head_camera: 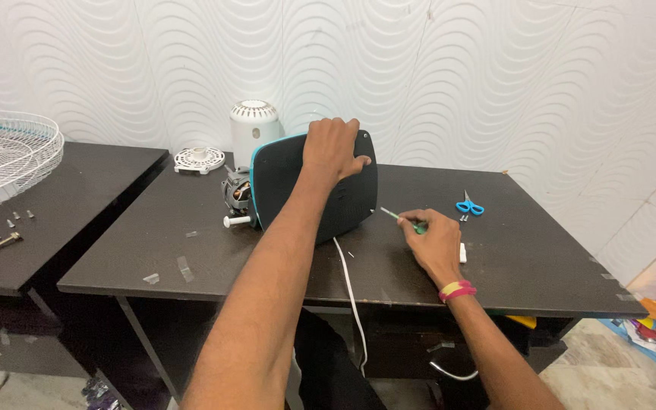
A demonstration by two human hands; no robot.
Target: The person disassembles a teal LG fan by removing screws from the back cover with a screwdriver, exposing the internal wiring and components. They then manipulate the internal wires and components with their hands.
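Note:
A black fan base with a blue edge [343, 201] stands tilted on its side on the dark table [533, 266]. My left hand [332, 149] grips its top rim and holds it up. My right hand [433, 239] holds a thin green-handled screwdriver [398, 218], its tip touching the lower right edge of the base. Behind the base sit the fan motor with its shaft [237, 199] and a white motor cover [254, 129]. A white power cord [352, 292] runs from the base over the table's front edge.
Blue scissors [469, 206] lie at the back right of the table. A white round part [199, 160] sits at the back left. On a second dark table to the left are a white wire fan guard [5, 156] and several loose screws [9, 231].

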